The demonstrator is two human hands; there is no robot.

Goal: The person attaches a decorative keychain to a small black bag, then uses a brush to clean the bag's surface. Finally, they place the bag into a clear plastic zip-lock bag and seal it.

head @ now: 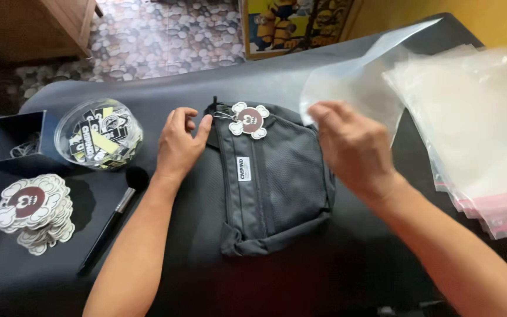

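The dark bag [274,179] is lying flat mid-table while the left hand [178,147] is steadying its top corner with loose fingers and the right hand [353,149] is pinching a clear plastic sleeve [353,79], seemingly readying it for bagging.

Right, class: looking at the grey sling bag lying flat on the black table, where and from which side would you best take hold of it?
Probably by the bunched strap end at the near-left corner of the bag, coming from the near side. The body lies flat with little to pinch, while that gathered fabric stands proud and is clear of both hands.
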